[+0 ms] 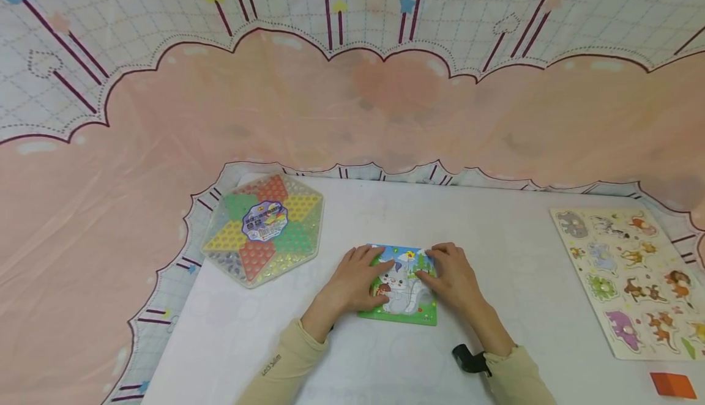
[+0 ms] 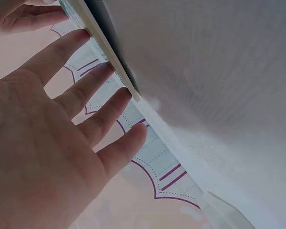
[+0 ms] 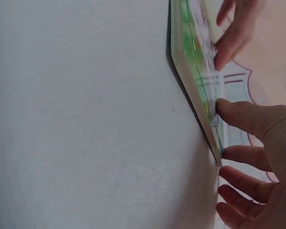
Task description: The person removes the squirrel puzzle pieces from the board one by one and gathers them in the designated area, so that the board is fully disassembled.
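My two hands at a squirrel puzzle [image 1: 409, 315], which lies between them over the white tabletop [image 1: 380, 365]; whether it rests fully flat I cannot tell. My left hand [image 1: 352, 279] is spread open, its fingers nearly straight, thumb and forefinger laid over the picture from the left, other fingertips near the board's edge; it grips nothing. My right hand [image 1: 454, 276] is likewise open and relaxed, thumb over the picture, forefinger at the upper right corner, remaining fingers fanned just outside the edge, with no grip. Beyond and left of my left hand lies a hexagonal game board [image 1: 262, 251]; well to the right of my right hand lies an animal board [image 1: 612, 265], and nearer me than that board, an orange-red piece [image 1: 673, 385]
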Available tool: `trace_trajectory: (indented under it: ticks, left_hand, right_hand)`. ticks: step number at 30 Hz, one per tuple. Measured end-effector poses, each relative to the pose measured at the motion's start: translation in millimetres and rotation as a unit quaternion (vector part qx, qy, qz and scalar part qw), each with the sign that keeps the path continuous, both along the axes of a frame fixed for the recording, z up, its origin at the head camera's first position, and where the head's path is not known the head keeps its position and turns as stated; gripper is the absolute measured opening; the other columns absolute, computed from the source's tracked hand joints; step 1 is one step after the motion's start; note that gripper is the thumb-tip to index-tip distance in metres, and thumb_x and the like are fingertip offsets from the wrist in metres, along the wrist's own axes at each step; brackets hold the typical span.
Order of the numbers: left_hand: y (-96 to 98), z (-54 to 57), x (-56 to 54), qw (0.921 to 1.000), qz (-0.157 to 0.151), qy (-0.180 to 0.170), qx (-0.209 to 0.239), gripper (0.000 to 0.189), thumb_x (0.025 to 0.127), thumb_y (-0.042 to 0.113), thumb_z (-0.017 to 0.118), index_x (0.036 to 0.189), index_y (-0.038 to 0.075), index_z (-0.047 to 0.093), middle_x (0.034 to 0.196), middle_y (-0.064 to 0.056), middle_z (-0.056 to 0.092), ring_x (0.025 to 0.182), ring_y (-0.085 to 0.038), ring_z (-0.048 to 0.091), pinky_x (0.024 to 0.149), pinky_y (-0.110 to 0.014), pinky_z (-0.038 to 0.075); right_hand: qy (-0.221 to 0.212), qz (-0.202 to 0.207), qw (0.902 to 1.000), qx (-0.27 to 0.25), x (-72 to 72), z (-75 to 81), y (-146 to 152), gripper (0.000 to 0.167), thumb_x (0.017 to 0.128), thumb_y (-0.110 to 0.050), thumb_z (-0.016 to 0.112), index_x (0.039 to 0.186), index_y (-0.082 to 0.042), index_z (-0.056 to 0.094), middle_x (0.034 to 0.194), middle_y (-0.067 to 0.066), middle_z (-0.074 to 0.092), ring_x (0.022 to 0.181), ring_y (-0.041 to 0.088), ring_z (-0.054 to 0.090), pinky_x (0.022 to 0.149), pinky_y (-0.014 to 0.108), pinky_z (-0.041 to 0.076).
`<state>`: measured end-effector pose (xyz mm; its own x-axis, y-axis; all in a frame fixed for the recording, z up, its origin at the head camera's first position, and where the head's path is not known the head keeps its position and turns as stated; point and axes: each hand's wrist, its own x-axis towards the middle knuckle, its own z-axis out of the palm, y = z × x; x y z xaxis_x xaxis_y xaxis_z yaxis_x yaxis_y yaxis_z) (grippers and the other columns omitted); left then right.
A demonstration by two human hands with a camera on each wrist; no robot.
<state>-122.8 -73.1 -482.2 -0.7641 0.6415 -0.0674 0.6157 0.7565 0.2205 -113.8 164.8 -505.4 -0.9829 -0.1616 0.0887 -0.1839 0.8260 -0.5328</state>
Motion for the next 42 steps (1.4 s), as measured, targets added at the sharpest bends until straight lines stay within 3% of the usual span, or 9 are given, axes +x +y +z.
trace_trajectory:
  ticks: [10, 15, 22, 28, 42]
  left_hand:
    - [3.8, 3.0, 3.8, 0.9996, 0.020, -0.016, -0.010, 0.063, 0.086, 0.044, 0.068, 0.142, 0.021, 0.055, 0.153, -0.009, 0.040, 0.139, -0.033, 0.035, 0.110, -0.054, 0.031]
    - [5.6, 3.3, 3.6, 0.9995, 0.023, -0.015, -0.012, 0.062, 0.086, 0.043, 0.067, 0.143, 0.020, 0.054, 0.153, -0.009, 0.040, 0.140, -0.033, 0.035, 0.110, -0.055, 0.031]
    - [7.0, 4.5, 5.7, 0.9994, 0.029, -0.013, -0.014, 0.065, 0.084, 0.043, 0.068, 0.143, 0.021, 0.053, 0.153, -0.009, 0.040, 0.140, -0.034, 0.035, 0.109, -0.056, 0.032]
    - [7.0, 3.9, 7.1, 0.9991, 0.031, -0.025, -0.015, 0.068, 0.083, 0.045, 0.069, 0.144, 0.021, 0.052, 0.155, -0.009, 0.038, 0.142, -0.033, 0.033, 0.110, -0.056, 0.031]
    - [6.2, 3.1, 9.6, 0.9986, 0.034, -0.034, -0.020, 0.068, 0.084, 0.045, 0.069, 0.145, 0.020, 0.051, 0.156, -0.009, 0.036, 0.143, -0.033, 0.031, 0.110, -0.055, 0.030]
  right_hand:
    - [-0.008, -0.008, 0.9999, -0.009, -3.4, 3.6, 0.3, 0.045, 0.077, -0.022, 0.084, 0.111, 0.002, 0.067, 0.119, 0.022, 0.057, 0.112, 0.039, 0.052, 0.092, 0.053, 0.047]
    - [0.005, -0.003, 0.9999, -0.016, -4.8, 5.2, 0.4, 0.045, 0.077, -0.020, 0.085, 0.111, 0.002, 0.065, 0.108, 0.017, 0.061, 0.102, 0.034, 0.056, 0.087, 0.049, 0.049]
    - [-0.040, 0.002, 0.9938, -0.104, -7.0, 8.1, 0.0, 0.041, 0.080, -0.007, 0.079, 0.116, -0.001, 0.062, 0.088, 0.005, 0.063, 0.076, 0.017, 0.060, 0.069, 0.032, 0.049]
    - [-0.060, -0.002, 0.9839, -0.168, -7.5, 6.2, 2.0, 0.037, 0.083, 0.002, 0.074, 0.118, 0.001, 0.063, 0.090, 0.008, 0.063, 0.076, 0.016, 0.061, 0.068, 0.025, 0.051]
    - [-0.082, -0.008, 0.9662, -0.244, -9.6, 2.6, 5.2, 0.032, 0.085, 0.004, 0.071, 0.116, 0.004, 0.065, 0.088, 0.011, 0.064, 0.072, 0.018, 0.062, 0.066, 0.020, 0.051]
